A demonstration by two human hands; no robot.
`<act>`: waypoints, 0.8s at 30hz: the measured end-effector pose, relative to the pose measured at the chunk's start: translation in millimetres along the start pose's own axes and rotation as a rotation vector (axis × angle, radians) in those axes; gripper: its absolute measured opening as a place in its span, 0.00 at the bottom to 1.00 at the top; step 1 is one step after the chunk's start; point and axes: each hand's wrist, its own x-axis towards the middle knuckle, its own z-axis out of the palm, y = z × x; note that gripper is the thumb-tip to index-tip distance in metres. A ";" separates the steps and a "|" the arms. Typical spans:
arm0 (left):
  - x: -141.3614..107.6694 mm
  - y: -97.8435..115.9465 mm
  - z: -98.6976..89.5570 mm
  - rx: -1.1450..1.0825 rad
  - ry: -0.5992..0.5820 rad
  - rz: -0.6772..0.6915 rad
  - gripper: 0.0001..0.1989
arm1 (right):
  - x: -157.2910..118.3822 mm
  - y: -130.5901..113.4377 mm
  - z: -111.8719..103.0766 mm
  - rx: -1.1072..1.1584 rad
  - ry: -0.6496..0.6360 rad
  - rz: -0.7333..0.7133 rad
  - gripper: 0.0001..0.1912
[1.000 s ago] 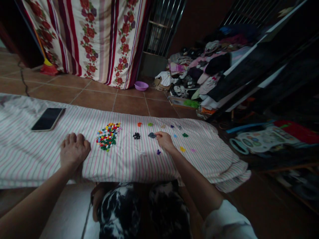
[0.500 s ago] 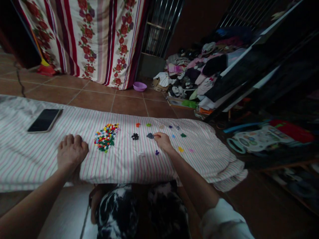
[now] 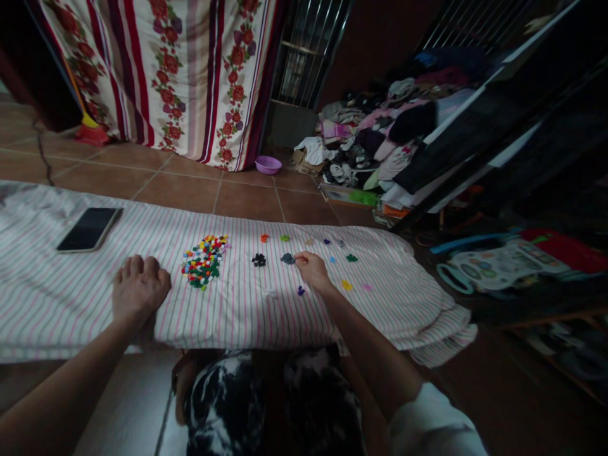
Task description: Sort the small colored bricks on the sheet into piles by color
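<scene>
Our left hand [image 3: 141, 285] lies loosely spread, palm down, on the striped cloth [image 3: 228, 320]. Our right hand [image 3: 312, 270] pinches at the dark-grey pieces [image 3: 287, 258]; whether it holds one, we cannot tell. They seem light, stiff, best gripped by opposite sides.

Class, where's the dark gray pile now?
In the head view, the dark gray pile lies on striped cloth, right of the black pile, beside the right hand.
</scene>
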 end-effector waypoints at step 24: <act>2.6 -3.4 11.4 0.024 -0.002 -0.058 0.23 | -42.5 -100.4 30.0 0.207 -0.192 -0.473 0.09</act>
